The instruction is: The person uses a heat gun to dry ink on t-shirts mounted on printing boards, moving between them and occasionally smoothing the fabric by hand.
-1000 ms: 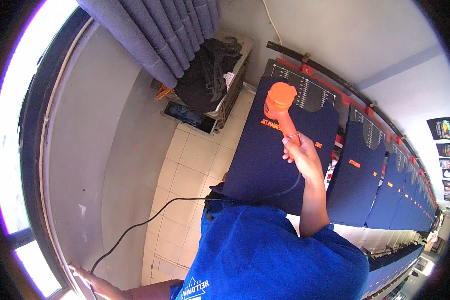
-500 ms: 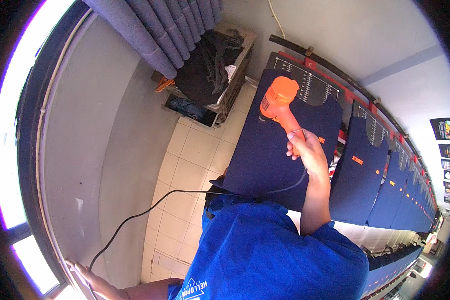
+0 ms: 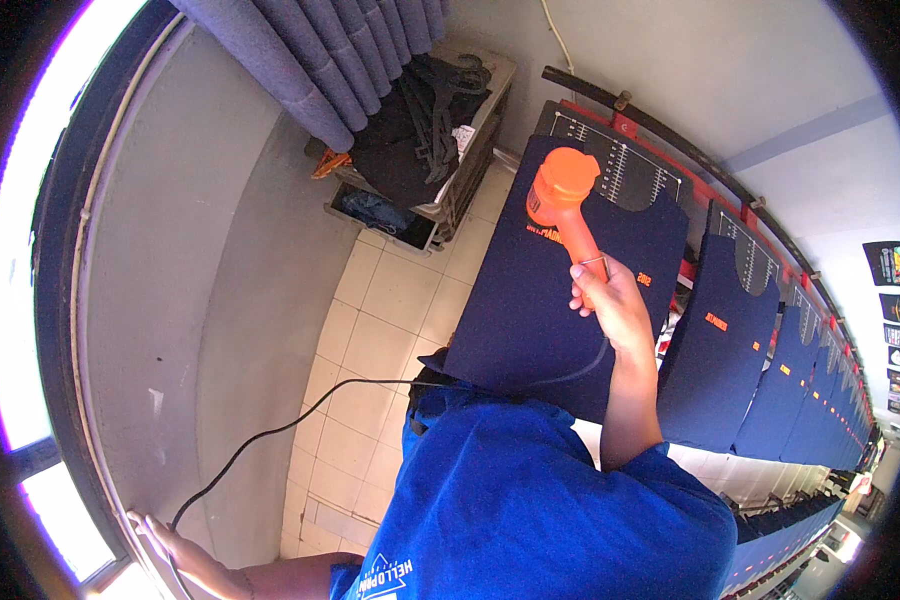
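Note:
My right hand (image 3: pixel 615 300) is closed round the handle of an orange heat gun (image 3: pixel 564 180). The gun is over a dark blue shirt piece (image 3: pixel 530 310) spread on a printing board, and its nozzle is hidden beneath its body. Small orange prints (image 3: pixel 643 278) show on the cloth. At the lower left, my left hand (image 3: pixel 165 545) rests by the window ledge with its fingers stretched out. The gun's black cord (image 3: pixel 270 432) crosses from under my right forearm and runs down past the left hand; whether the fingers touch it I cannot tell.
More dark blue pieces (image 3: pixel 715 350) lie on boards along a red-framed rail (image 3: pixel 710 185) to the right. A second row (image 3: pixel 790 540) stands at lower right. At the back, a wooden cabinet (image 3: pixel 490 110) carries dark cloth, below a blue-grey curtain (image 3: pixel 320 60). Grey wall (image 3: pixel 170 300) lies left.
The heat gun has tipped slightly, so its nozzle no longer shows and more orange print beside it is visible. My left hand has shifted a little at the ledge.

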Tool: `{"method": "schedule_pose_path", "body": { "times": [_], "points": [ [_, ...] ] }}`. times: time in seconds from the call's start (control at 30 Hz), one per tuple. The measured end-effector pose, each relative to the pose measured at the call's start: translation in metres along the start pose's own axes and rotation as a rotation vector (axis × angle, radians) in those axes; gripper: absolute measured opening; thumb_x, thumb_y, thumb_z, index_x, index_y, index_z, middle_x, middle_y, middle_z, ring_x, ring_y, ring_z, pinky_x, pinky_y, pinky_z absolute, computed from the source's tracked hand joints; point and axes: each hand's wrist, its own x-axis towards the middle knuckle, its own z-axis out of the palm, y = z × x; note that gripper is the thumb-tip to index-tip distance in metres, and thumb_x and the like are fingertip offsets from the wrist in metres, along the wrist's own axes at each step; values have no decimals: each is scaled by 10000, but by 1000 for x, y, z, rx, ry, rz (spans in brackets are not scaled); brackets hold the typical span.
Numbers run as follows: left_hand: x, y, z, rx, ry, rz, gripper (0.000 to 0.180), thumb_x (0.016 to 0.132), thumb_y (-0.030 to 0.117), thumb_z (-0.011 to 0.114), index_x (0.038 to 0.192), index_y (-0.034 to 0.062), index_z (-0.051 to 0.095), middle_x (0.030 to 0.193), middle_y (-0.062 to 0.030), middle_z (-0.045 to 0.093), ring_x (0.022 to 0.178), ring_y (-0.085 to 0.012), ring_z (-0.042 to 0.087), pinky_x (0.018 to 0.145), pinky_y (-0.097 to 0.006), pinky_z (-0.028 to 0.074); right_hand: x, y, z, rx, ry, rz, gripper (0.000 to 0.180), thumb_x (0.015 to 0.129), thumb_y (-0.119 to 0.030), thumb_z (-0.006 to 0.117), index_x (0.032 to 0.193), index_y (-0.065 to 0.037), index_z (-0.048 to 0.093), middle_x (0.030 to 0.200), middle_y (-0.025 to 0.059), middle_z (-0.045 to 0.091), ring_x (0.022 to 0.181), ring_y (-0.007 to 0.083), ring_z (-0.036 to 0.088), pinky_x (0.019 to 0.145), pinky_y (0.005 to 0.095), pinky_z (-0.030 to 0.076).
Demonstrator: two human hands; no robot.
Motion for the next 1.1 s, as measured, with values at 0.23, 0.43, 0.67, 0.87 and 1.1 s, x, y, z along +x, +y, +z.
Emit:
{"method": "schedule_pose_path", "body": {
  "times": [0.23, 0.43, 0.67, 0.87, 1.1],
  "points": [
    [-6, -4, -6, 21, -2, -3, 600, 989, 494, 255, 1461, 130, 327, 1507, -179, 279, 1384, -325, 300, 1112, -445, 309, 0, -4, -6, 21, 3, 39, 263, 900, -276, 624, 984, -31, 581, 710, 3, 563, 591, 85, 568, 508, 206, 436],
    [-7, -3, -2, 30, -13, 0, 597, 989, 490, 259, 1462, 131, 325, 1508, -180, 277, 1384, -325, 300, 1112, -444, 309, -3, -3, -3, -15, 10, 18, 245, 905, -265, 619, 980, -36, 578, 712, 0, 564, 595, 82, 568, 506, 206, 438],
    [-4, -9, -7, 49, -20, 8, 594, 989, 486, 265, 1463, 133, 324, 1509, -181, 275, 1385, -324, 301, 1111, -443, 309, -6, 0, -8, 10, 21, 29, 253, 904, -277, 621, 975, -36, 584, 711, 3, 570, 587, 89, 578, 503, 205, 440],
    [-2, -11, -8, 61, -23, 13, 591, 988, 482, 269, 1464, 135, 322, 1510, -182, 273, 1385, -324, 301, 1110, -442, 309, -9, -1, -13, 22, 18, 51, 258, 904, -272, 621, 990, -32, 581, 708, -3, 562, 592, 78, 568, 505, 201, 434],
    [-1, -12, -7, 70, -28, 19, 588, 988, 478, 274, 1465, 137, 320, 1511, -183, 271, 1385, -323, 301, 1110, -440, 309, -12, 2, -15, -3, 48, 53, 263, 901, -279, 623, 987, -34, 581, 715, 8, 576, 590, 96, 576, 508, 207, 433]
  ]
}}
